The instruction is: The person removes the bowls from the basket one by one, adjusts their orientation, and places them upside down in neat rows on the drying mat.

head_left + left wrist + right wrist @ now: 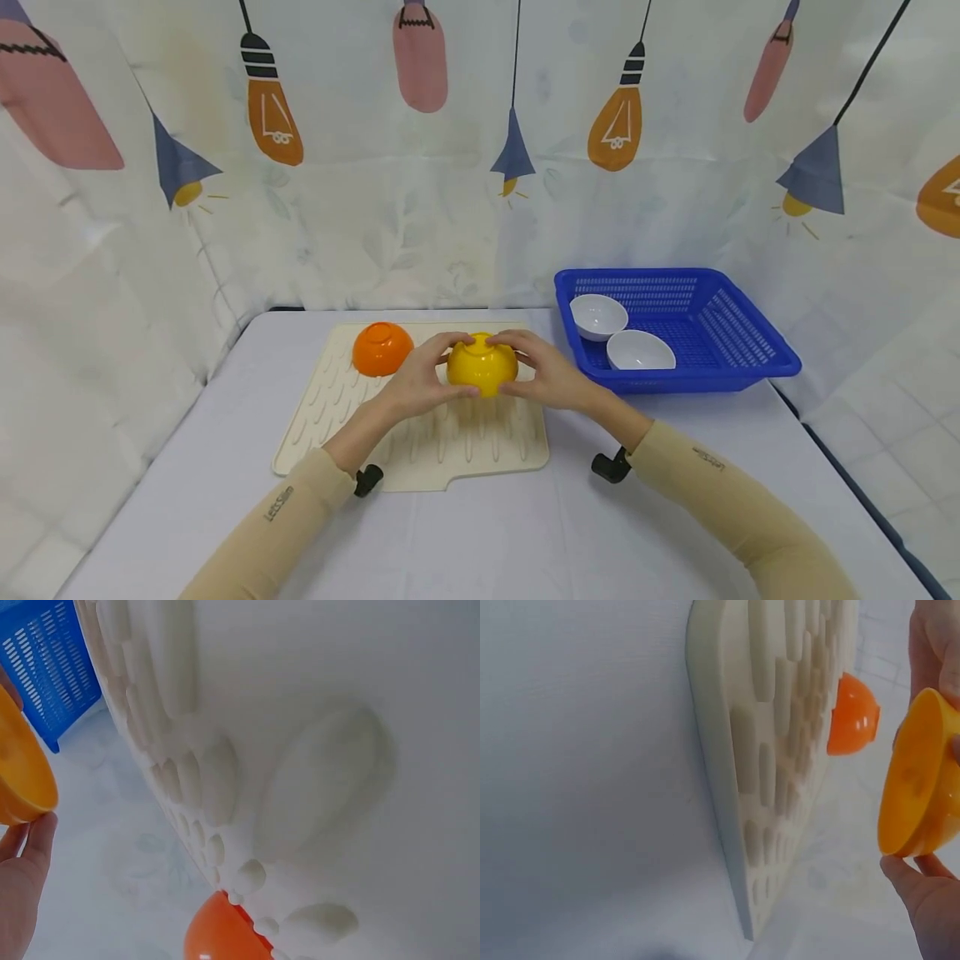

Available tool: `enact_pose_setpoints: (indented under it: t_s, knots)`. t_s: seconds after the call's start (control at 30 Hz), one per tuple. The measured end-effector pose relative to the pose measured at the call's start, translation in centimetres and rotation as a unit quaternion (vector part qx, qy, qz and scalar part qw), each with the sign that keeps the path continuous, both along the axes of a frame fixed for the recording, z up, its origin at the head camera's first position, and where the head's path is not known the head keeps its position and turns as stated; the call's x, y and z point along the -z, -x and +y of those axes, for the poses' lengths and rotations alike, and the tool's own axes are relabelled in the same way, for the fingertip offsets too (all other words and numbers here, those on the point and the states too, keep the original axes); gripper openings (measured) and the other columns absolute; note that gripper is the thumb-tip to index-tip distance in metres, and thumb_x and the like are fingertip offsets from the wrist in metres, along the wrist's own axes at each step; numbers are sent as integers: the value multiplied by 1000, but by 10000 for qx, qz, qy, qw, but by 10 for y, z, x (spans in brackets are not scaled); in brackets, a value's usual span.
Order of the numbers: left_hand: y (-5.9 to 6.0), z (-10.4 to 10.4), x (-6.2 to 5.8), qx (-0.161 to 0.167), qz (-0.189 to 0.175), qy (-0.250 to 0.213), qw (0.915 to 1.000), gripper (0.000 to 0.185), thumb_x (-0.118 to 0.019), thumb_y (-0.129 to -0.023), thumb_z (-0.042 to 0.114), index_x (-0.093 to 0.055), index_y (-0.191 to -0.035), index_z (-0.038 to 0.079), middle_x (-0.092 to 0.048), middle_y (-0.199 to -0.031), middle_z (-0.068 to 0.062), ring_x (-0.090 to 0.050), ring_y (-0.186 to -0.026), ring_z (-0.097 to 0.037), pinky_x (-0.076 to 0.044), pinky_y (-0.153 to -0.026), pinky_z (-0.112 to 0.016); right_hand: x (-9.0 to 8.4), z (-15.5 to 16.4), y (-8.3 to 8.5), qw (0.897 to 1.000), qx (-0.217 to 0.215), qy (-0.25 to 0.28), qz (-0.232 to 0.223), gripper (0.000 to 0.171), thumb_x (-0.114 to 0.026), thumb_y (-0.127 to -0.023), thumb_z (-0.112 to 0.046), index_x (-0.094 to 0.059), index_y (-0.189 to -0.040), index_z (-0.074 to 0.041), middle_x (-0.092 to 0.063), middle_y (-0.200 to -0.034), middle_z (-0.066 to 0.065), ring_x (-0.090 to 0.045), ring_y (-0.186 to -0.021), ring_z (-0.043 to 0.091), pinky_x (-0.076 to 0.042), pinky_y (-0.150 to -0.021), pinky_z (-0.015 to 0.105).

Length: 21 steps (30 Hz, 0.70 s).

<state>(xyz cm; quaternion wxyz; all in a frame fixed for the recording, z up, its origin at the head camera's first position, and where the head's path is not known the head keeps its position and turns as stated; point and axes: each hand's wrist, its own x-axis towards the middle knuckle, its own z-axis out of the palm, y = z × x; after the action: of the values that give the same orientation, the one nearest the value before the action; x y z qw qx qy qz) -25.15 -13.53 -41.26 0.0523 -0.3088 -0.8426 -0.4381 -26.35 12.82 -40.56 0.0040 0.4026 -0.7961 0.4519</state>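
Note:
Between both hands a yellow bowl [482,367] is held bottom up, above the cream drying mat [450,454]. My left hand [422,379] grips its left side, fingers up at the base and thumb low near the rim. Mirroring it, my right hand [551,373] grips the right side. In the right wrist view the hollow of the yellow bowl [915,776] shows, and the mat's ridged surface lies apart from it. An orange bowl [382,348] rests upside down on the mat's far left part.
A blue basket [731,375] stands at the back right of the white-covered table [480,550]. Inside it a white bowl [598,317] and another white bowl [640,350] sit by its left wall. A patterned curtain [450,217] hangs behind the table.

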Motion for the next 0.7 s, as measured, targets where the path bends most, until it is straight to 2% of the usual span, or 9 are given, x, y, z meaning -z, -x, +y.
enact_pose_setpoints:
  t_s: [0.23, 0.47, 0.7]
  knots:
    - [13, -7, 3, -40, 65, -35, 10000, 70, -91, -79, 27, -55, -138, 14, -52, -140, -3, -50, -132, -24, -48, -106, -50, -1, -9, 12, 9997, 169, -153, -125, 61, -81, -88, -5, -55, -144, -11, -49, -148, 6, -46, -137, 25, -42, -111, 45]
    - [24, -13, 6, -33, -22, -94, 9999, 71, -92, -79, 26, -55, -138, 13, -54, -139, -3, -51, -131, -24, -47, -106, -50, 4, -16, 22, 9998, 124, -179, 46, 60, -79, -89, -4, -56, -143, -9, -49, -148, 10, -48, -136, 29, -42, -111, 46]
    - [34, -15, 12, -129, -81, 75, 9999, 70, -91, -80, 28, -54, -138, 13, -55, -139, -1, -51, -131, -23, -45, -109, -48, 13, -20, 32, 9993, 181, -291, 147, 58, -78, -90, -5, -55, -143, -7, -49, -147, 12, -49, -134, 30, -44, -110, 47]
